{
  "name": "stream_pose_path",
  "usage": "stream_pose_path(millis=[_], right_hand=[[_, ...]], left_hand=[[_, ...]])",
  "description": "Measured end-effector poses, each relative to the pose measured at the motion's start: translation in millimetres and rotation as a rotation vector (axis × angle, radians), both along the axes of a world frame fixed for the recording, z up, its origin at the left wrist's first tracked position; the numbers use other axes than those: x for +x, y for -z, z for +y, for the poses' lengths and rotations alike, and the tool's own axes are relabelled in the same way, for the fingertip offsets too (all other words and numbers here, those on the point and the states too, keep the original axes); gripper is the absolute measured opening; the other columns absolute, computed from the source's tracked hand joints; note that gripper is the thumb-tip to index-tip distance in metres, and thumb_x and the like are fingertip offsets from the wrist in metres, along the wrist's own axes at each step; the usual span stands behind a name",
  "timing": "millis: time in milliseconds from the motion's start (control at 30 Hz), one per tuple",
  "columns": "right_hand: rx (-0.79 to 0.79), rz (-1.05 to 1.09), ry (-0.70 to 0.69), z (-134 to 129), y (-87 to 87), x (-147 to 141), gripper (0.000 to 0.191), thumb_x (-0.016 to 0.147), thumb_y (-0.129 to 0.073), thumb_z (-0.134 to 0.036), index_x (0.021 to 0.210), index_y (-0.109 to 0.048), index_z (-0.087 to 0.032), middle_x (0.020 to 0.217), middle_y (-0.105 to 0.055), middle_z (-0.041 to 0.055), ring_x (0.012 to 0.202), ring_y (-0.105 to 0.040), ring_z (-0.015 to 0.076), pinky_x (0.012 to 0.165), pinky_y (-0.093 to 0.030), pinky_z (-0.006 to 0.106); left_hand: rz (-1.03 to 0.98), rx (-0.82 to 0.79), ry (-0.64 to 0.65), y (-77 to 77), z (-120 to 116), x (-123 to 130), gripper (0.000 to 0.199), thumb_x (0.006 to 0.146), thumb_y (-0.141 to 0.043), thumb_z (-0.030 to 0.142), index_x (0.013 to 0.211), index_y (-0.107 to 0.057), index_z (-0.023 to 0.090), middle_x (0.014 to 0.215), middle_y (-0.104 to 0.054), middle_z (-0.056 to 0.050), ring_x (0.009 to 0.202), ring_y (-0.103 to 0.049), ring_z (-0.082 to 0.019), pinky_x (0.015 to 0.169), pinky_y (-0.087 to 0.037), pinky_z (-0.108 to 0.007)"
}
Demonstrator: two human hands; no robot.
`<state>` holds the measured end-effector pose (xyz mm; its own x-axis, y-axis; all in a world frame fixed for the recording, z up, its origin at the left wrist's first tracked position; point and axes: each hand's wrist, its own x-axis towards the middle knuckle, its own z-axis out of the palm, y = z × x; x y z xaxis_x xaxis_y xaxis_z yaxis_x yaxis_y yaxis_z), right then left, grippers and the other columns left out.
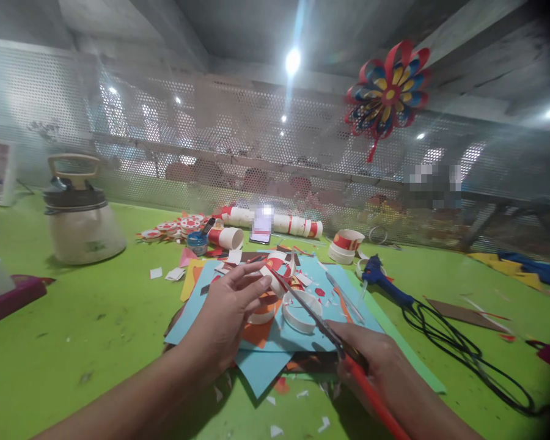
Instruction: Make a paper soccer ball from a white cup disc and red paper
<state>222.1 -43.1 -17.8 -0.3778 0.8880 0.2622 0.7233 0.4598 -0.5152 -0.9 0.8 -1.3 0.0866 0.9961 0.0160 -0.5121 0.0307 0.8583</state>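
Note:
In my right hand is a pair of scissors with red handles, its long blades pointing up and to the left. The blade tips reach a red-and-white paper cup piece, pinched between the thumb and fingers of my left hand. Whether the blades are cutting into it I cannot tell. Just below the blades, a white paper ring stands on light blue paper sheets. Orange paper lies under my left fingers. A craft knife rests to the right.
A blue glue gun with a black cord lies right. At the back are stacked paper cups, a phone and a blue jar. A large kettle-like jug stands left. A paper flower hangs above. Paper scraps litter the green table.

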Motion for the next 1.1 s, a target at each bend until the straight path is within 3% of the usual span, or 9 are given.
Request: stream_pose_path(millis=[200, 433, 667, 900, 1100], right_hand=[[-0.013, -0.003, 0.007, 0.8, 1.8, 0.5, 0.034, 0.087, -0.050, -0.027, 0.116, -0.067, -0.021, 0.102, -0.073, 0.0078, 0.093, -0.068, 0.0258, 0.082, -0.052, 0.036], [-0.007, -0.029, 0.017, 2.8, 3.4, -0.5, 0.033, 0.086, -0.048, -0.023, 0.112, -0.069, -0.020, 0.097, -0.074, 0.0071, 0.088, -0.068, 0.0251, 0.078, -0.052, 0.037], [0.001, -0.084, 0.019, 5.8, 5.4, 3.6, 0.038, 0.084, -0.049, -0.022, 0.118, -0.065, -0.016, 0.102, -0.072, 0.0113, 0.096, -0.066, 0.0269, 0.086, -0.051, 0.041], [0.006, -0.094, 0.029, 4.2, 5.2, 3.5, 0.041, 0.084, -0.046, -0.021, 0.121, -0.064, -0.018, 0.104, -0.071, 0.0112, 0.096, -0.066, 0.0272, 0.085, -0.052, 0.042], [0.026, -0.079, 0.052, 3.8, 9.2, 3.5, 0.041, 0.082, -0.048, -0.019, 0.119, -0.065, -0.020, 0.101, -0.072, 0.0104, 0.093, -0.067, 0.0275, 0.084, -0.052, 0.043]], left_hand=[[0.009, -0.015, 0.002, 0.3, 0.2, -0.4, 0.040, 0.064, -0.084, 0.026, 0.098, -0.068, 0.013, 0.094, -0.071, -0.012, 0.084, -0.067, -0.023, 0.083, -0.051, -0.038], [0.013, -0.002, 0.014, 0.5, 1.8, -2.1, 0.050, 0.065, -0.082, 0.025, 0.111, -0.064, 0.014, 0.091, -0.071, -0.012, 0.083, -0.067, -0.025, 0.080, -0.052, -0.041], [0.075, 0.010, 0.020, -0.7, 1.3, -0.9, 0.042, 0.066, -0.082, 0.027, 0.103, -0.068, 0.013, 0.097, -0.070, -0.013, 0.081, -0.066, -0.023, 0.082, -0.052, -0.040], [0.061, -0.003, -0.022, -0.2, -0.2, 1.0, 0.036, 0.062, -0.084, 0.026, 0.093, -0.070, 0.014, 0.090, -0.071, -0.011, 0.080, -0.068, -0.023, 0.081, -0.053, -0.039], [0.049, -0.006, -0.006, 1.6, 0.3, 0.9, 0.041, 0.062, -0.084, 0.027, 0.097, -0.068, 0.014, 0.088, -0.072, -0.011, 0.079, -0.068, -0.023, 0.082, -0.053, -0.040]])
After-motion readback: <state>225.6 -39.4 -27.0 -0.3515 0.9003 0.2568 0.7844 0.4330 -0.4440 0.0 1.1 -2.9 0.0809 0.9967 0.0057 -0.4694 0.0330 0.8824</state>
